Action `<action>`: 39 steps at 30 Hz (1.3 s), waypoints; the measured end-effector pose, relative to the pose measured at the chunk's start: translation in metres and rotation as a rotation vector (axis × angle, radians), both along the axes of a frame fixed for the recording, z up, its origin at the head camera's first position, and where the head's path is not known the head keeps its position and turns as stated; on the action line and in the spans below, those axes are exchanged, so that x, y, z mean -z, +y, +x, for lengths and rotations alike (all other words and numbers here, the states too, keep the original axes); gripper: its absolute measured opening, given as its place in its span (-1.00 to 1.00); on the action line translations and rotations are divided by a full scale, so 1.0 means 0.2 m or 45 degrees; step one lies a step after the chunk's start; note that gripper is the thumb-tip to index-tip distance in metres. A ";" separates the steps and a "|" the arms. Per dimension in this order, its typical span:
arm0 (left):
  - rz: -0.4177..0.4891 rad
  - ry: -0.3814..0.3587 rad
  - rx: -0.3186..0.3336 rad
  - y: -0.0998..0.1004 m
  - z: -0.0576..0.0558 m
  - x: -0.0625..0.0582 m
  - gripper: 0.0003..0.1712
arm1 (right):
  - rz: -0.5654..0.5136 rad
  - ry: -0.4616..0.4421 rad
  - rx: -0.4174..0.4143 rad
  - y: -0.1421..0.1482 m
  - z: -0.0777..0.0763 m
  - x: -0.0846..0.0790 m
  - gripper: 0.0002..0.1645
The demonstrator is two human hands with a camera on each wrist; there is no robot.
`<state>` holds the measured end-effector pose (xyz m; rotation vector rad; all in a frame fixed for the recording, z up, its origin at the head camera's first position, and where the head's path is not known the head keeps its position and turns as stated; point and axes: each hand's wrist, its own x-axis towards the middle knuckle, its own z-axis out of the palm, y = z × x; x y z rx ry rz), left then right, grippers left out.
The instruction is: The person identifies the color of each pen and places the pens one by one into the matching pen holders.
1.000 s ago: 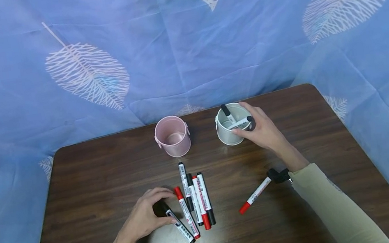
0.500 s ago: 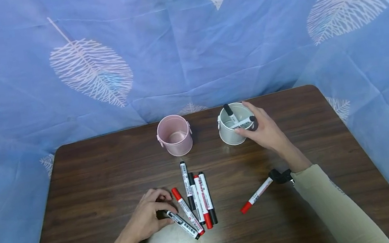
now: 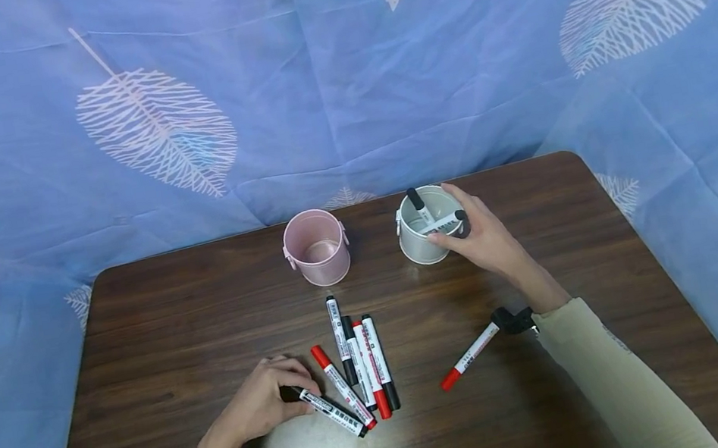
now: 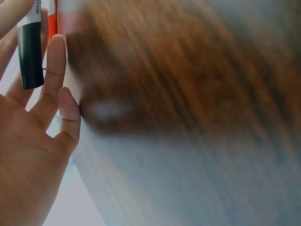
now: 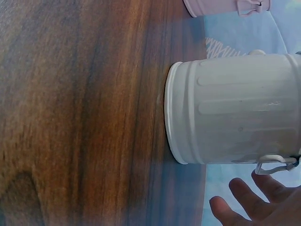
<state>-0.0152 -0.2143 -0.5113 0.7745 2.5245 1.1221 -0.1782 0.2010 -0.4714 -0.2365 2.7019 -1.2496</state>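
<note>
My left hand (image 3: 266, 398) pinches a black-capped whiteboard marker (image 3: 332, 413) by its capped end, the far end lying low near the other pens. In the left wrist view the marker's black cap (image 4: 31, 56) shows between thumb and fingers. Beside it lies a red-capped marker (image 3: 343, 385). At the back of the table, my right hand (image 3: 481, 237) holds the rim of a small white bucket (image 3: 423, 248), thumb in front and fingers behind. Two black-capped markers lean inside it, one black end (image 3: 460, 215) within the hand's curve. The right wrist view shows fingers (image 5: 244, 197) near the bucket's handle.
A pink bucket (image 3: 318, 256) stands left of the white one. Several red and black markers (image 3: 360, 365) lie side by side in the middle of the brown table (image 3: 175, 334). A separate red marker (image 3: 476, 349) lies by my right wrist. Blue cloth (image 3: 313, 93) hangs behind.
The left fingers have closed in on the black-capped marker, and it has shifted slightly and turned flatter. The nearby red-capped marker has tilted a little. My right hand stays at the white bucket.
</note>
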 end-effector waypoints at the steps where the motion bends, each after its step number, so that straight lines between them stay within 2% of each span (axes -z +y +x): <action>1: 0.015 -0.012 0.003 0.00 0.00 0.00 -0.71 | -0.002 -0.001 -0.002 0.00 0.00 0.00 0.11; 6: 0.128 -0.107 -0.008 0.02 -0.01 -0.04 -0.74 | 0.005 -0.002 -0.008 0.00 -0.01 0.00 0.12; 8: 0.195 -0.115 -0.013 0.05 -0.02 -0.06 -0.74 | 0.006 0.001 -0.004 0.00 0.00 0.00 0.12; 13: 0.345 -0.030 -0.063 0.13 -0.07 -0.12 -0.66 | 0.016 -0.037 0.005 0.02 0.03 0.03 0.13; 18: 0.374 0.041 -0.193 0.23 -0.15 -0.18 -0.64 | -0.013 -0.067 0.021 0.05 0.08 0.06 0.13; 19: 0.371 0.040 -0.227 0.25 -0.17 -0.21 -0.66 | -0.024 -0.060 0.024 0.05 0.08 0.06 0.13; 22: 0.410 0.060 -0.284 0.27 -0.21 -0.24 -0.68 | -0.045 -0.038 0.023 0.04 0.06 0.04 0.12; 30: 0.509 0.129 -0.306 0.28 -0.26 -0.23 -0.72 | -0.069 -0.031 0.010 0.01 0.01 0.00 0.11; 35: 0.508 0.181 -0.337 0.29 -0.25 -0.26 -0.70 | -0.083 -0.034 0.007 0.00 0.00 0.01 0.10; 39: 0.456 0.278 -0.320 0.31 -0.25 -0.29 -0.70 | -0.088 -0.032 0.014 0.00 0.00 0.02 0.10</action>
